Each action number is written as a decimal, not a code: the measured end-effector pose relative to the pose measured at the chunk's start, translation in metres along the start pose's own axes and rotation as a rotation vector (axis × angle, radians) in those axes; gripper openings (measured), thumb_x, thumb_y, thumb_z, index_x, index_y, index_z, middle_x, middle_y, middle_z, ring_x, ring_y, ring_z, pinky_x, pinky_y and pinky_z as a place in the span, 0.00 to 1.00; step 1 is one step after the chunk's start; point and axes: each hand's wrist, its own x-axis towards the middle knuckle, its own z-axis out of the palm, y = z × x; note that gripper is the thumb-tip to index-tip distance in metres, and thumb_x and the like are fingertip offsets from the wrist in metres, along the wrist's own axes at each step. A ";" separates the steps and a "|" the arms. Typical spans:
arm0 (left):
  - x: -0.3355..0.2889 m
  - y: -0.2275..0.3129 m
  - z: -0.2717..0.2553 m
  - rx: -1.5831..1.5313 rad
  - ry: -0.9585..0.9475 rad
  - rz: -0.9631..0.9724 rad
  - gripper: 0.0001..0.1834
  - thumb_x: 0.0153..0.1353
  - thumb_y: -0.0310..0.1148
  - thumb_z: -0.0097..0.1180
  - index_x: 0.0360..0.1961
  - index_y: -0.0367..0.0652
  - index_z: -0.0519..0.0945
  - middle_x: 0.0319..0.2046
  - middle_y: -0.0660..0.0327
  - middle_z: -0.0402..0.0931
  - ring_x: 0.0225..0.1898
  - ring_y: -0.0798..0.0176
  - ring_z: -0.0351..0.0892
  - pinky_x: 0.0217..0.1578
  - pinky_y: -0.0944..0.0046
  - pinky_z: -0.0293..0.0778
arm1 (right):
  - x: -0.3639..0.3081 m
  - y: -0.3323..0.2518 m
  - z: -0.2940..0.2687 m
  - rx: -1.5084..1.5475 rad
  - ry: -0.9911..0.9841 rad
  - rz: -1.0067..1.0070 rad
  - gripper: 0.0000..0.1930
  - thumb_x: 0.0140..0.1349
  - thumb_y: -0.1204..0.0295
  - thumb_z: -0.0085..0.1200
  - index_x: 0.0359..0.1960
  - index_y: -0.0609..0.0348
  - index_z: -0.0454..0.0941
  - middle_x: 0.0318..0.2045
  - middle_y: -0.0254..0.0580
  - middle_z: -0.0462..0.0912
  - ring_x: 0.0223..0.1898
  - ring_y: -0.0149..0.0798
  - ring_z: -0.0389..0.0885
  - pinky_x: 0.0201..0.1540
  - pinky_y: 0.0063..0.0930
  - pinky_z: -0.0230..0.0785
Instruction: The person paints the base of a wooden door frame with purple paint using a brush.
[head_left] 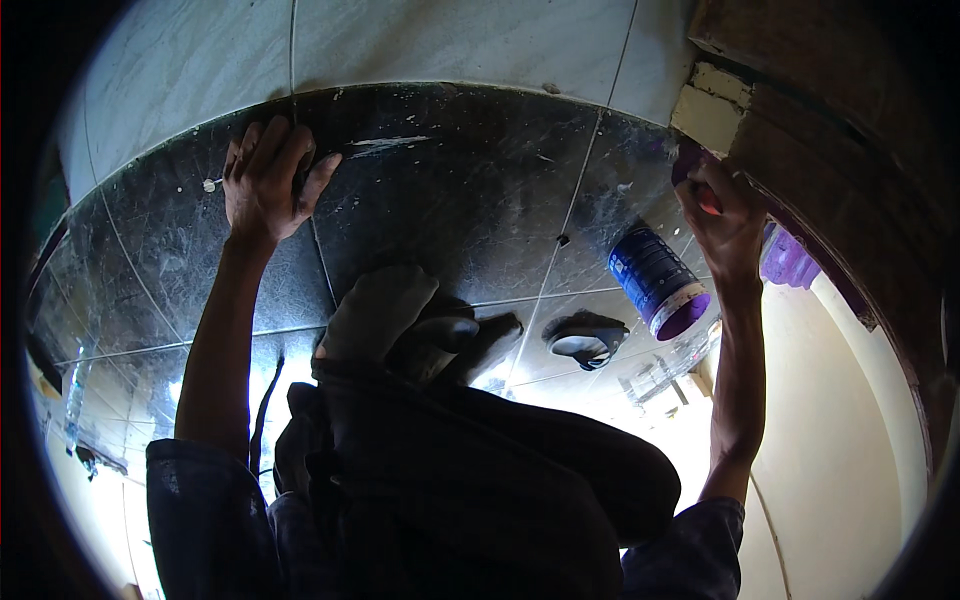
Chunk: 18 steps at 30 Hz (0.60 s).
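Here's the right hand, fingers curled tight around a red object, probably a handle; its working end is hidden. It sits right up against the purple edging at the foot of the wall. This calls, I'd judge, for a firm wrist and short, controlled strokes along that edge, with the body's weight kept off the gripping arm.

Just beside that hand, on its left, comes the blue can, purple inside and open-mouthed; whether it stands or lies tipped, I can't tell. That's the obstacle: a careless elbow could well catch it. On the other side, a purple patch sits near the wrist, while a cream block crowds the corner just beyond the fingers.

Farther left, below the can, there's a dark object with a shiny oval, too murky to name, then a grey-looking foot.

Well across, the left hand is spread with bent fingers, gripping nothing visible, seemingly braced on the dark tiled floor. White scuffs mark the tiles to its right, and the pale tiled wall rises beyond its fingertips.
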 end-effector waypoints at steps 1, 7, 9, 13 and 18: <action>-0.002 -0.001 0.001 -0.002 -0.002 -0.005 0.19 0.60 0.50 0.60 0.25 0.47 0.72 0.24 0.63 0.64 0.30 0.58 0.70 0.32 0.56 0.66 | -0.001 -0.001 0.001 -0.002 0.025 0.008 0.09 0.50 0.83 0.62 0.24 0.58 0.73 0.22 0.40 0.75 0.20 0.36 0.73 0.22 0.30 0.65; -0.005 -0.003 0.003 0.004 0.007 0.001 0.19 0.60 0.50 0.60 0.25 0.47 0.72 0.25 0.63 0.64 0.30 0.57 0.70 0.32 0.56 0.66 | 0.004 -0.001 0.000 0.034 0.049 -0.022 0.06 0.51 0.82 0.64 0.26 0.61 0.78 0.21 0.38 0.78 0.21 0.31 0.74 0.24 0.25 0.66; -0.005 -0.003 0.003 0.009 0.004 -0.002 0.19 0.60 0.50 0.60 0.25 0.47 0.72 0.25 0.63 0.64 0.30 0.57 0.70 0.32 0.56 0.66 | 0.002 0.000 -0.001 0.016 0.056 -0.004 0.06 0.51 0.82 0.64 0.26 0.61 0.78 0.21 0.37 0.78 0.21 0.31 0.74 0.24 0.25 0.67; -0.005 -0.003 0.004 -0.001 0.018 0.001 0.19 0.59 0.49 0.61 0.25 0.47 0.72 0.25 0.63 0.65 0.30 0.57 0.70 0.32 0.56 0.66 | -0.007 -0.006 -0.005 0.119 0.127 0.064 0.06 0.50 0.82 0.65 0.27 0.61 0.79 0.21 0.36 0.79 0.22 0.30 0.75 0.25 0.24 0.68; -0.006 -0.003 0.003 0.006 -0.014 -0.015 0.19 0.59 0.49 0.61 0.25 0.47 0.72 0.25 0.63 0.65 0.30 0.57 0.70 0.32 0.56 0.66 | -0.007 0.001 0.001 0.036 0.097 0.021 0.06 0.52 0.80 0.66 0.27 0.59 0.79 0.23 0.39 0.80 0.22 0.34 0.78 0.25 0.27 0.71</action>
